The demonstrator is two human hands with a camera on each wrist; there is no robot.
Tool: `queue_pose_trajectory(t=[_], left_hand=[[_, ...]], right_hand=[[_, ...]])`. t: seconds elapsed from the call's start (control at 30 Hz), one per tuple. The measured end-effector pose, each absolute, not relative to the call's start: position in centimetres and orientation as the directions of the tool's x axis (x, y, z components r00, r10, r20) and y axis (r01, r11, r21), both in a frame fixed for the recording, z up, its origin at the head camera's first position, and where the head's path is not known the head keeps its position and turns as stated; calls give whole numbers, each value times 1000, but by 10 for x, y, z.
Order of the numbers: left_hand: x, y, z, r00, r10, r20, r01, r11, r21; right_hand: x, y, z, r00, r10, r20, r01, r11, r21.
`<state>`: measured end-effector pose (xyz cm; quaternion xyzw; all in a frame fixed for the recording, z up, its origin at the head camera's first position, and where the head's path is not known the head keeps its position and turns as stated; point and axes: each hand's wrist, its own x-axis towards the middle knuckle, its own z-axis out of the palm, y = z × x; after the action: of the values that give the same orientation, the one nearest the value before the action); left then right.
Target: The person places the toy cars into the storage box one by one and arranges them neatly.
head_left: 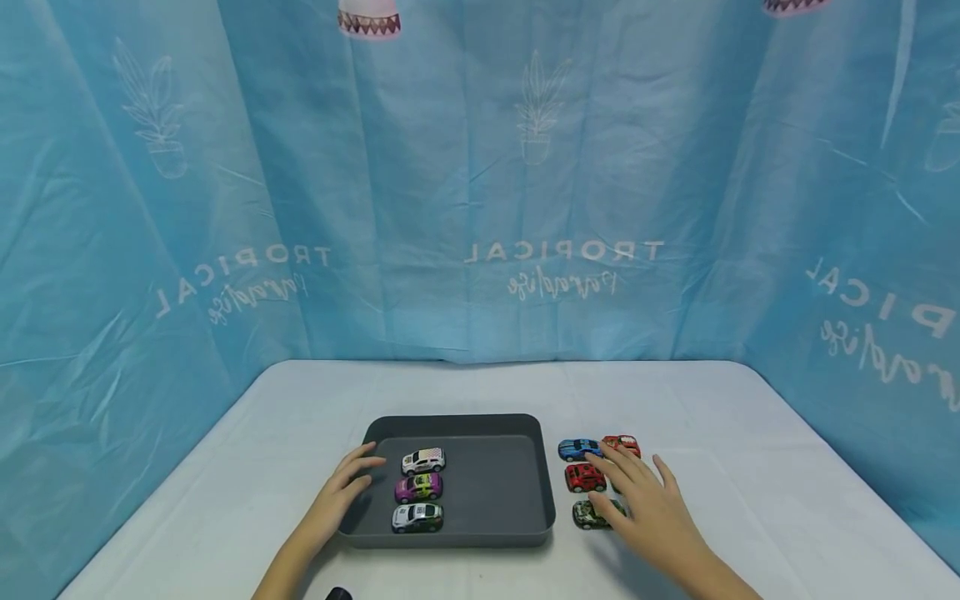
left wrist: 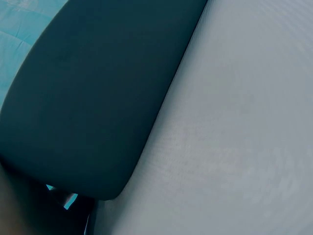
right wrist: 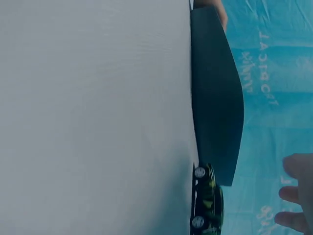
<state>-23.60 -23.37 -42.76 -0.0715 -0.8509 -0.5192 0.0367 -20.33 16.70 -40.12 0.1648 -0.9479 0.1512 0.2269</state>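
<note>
My left hand [head_left: 335, 497] is at the left wall of a dark grey tray [head_left: 495, 492], its loosely bent fingers reaching over the rim. Inside the tray, three toy cars stand in a column: a white one [head_left: 423, 460], a purple one [head_left: 417, 487] and a silver one [head_left: 417, 517]. Right of the tray, my right hand [head_left: 651, 512] hovers with spread fingers over more toy cars. Those are a blue car [head_left: 579, 450], a red car [head_left: 585, 477], another red car [head_left: 624, 443] and a green camouflage car [right wrist: 208, 200], partly covered by the hand in the head view.
A white cloth [head_left: 757, 483] covers the table around the tray. Blue printed curtains [head_left: 465, 183] hang behind and along both sides. A small black object [head_left: 339, 593] shows at the bottom edge of the head view.
</note>
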Motion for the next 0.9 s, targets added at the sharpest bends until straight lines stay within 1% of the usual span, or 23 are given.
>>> queue_pose_trajectory(t=[0.37, 0.63, 0.73, 0.83, 0.9], left_hand=[[-233, -233, -432, -984, 91, 154, 178, 422, 889], [-234, -232, -432, -982, 92, 166, 190, 420, 888], [-235, -233, -431, -983, 91, 159, 183, 426, 886], [-235, -233, -430, -984, 92, 155, 179, 430, 885], [-236, -233, -429, -984, 91, 156, 180, 431, 884]], right_hand=[[-198, 193, -408, -861, -236, 451, -358, 911, -205], [-198, 212, -417, -880, -251, 404, -368, 898, -243], [-199, 216, -421, -910, -244, 336, -347, 891, -294], [-200, 218, -424, -950, -221, 220, -289, 888, -358], [-201, 220, -426, -967, -209, 149, -252, 884, -394]])
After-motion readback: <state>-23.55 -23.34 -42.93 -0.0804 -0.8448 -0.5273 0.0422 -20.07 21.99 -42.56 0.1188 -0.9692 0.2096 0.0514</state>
